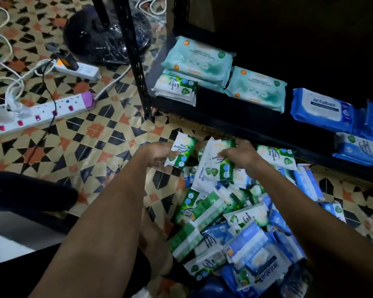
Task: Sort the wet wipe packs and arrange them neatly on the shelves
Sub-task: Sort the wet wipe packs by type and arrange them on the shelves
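Two hands at floor pile (235, 211) of wet wipe packs: left hand (157, 154) fingers grip one green pack (182, 152); right hand (239, 154) fingers pinch another green pack (220, 162), likely gathering greens for matching stack (177, 89) on shelf (235, 117)

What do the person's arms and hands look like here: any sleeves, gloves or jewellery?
Both forearms are bare to the frame edge, with no sleeves in view. The left hand and right hand wear no gloves. No watch, bracelet or ring is visible, though motion blur hides finger detail.
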